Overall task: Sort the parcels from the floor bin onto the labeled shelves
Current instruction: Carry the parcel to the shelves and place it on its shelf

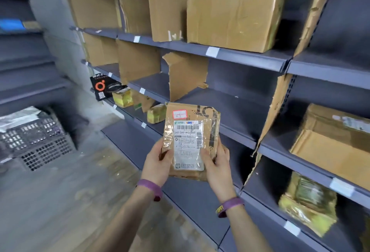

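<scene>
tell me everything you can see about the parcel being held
The parcel is a flat brown cardboard packet, creased and wrapped in shiny clear tape. A white shipping label with barcodes covers its front, with a small red-bordered sticker above it and dark print along the right side. It is held upright, slightly tilted, in front of the grey shelves, touching none. The left hand has a grip on its lower left edge, the right hand on its lower right.
</scene>
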Demonstrator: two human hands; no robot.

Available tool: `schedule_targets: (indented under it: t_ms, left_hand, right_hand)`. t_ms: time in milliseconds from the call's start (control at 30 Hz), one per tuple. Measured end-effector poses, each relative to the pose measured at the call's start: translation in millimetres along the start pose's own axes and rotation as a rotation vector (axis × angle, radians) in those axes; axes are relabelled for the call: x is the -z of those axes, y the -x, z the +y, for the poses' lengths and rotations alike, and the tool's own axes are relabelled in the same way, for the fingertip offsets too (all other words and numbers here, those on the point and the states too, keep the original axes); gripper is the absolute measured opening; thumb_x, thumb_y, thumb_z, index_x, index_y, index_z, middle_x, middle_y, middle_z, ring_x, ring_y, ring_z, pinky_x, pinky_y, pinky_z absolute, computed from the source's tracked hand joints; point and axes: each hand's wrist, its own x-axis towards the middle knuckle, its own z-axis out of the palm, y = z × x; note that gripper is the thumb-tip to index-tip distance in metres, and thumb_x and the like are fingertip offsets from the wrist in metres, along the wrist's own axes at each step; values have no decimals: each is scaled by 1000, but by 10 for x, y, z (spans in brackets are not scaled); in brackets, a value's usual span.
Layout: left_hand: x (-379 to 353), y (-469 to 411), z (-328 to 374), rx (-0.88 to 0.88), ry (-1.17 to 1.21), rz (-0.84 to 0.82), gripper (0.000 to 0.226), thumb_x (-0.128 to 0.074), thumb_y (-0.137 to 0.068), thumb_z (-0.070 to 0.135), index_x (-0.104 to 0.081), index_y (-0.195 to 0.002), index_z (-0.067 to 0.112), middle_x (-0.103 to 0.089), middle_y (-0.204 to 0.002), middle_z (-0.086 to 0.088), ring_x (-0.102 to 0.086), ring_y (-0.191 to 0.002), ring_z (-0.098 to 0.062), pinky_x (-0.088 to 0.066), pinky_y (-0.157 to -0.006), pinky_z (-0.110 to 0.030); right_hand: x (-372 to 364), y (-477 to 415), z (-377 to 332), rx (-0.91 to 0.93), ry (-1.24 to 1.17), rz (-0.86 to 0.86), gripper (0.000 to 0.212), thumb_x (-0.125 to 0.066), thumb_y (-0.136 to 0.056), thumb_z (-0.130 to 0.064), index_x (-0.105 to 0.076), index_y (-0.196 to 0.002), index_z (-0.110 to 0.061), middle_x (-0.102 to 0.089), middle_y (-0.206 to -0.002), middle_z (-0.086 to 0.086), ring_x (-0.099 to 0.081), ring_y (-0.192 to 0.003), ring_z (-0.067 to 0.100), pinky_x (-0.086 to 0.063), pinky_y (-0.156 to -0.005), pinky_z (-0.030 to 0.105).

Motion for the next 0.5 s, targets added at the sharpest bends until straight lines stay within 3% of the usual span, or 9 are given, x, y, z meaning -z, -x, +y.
schedule_targets:
  t_ms: [100,300,500]
  left_hand:
    - [123,-279,-55,-16,1,3,33,-55,-93,9,-60,-111,35,-68,-106,19,-61,-98,8,-45,-80,-7]
    - [368,-883,-208,-55,43,-58,33,-54,-93,9,-60,-120,27,-70,-101,19,-61,-92,10,-43,-69,-1]
    - [684,-1506,-392,-70,70,-263,29,-53,-94,16,-60,-116,34,-71,-98,18,-63,-91,6,-43,-65,-2]
  right_hand:
    - [-222,-216,1,0,-26,4,46,-56,-94,-30,-45,-138,-41,-48,-126,-11,-32,-111,-28,-27,-88,-6]
    - [-691,-627,12,-21,-35,99,52,-57,-93,-35,-39,-141,-46,-45,-121,-15,-42,-105,-23,-35,-93,14]
    - [-1171,-797,-33,-5,36,275,44,-56,-96,-29,-46,-136,-43,-48,-125,-13,-37,-114,-21,-34,-87,-1]
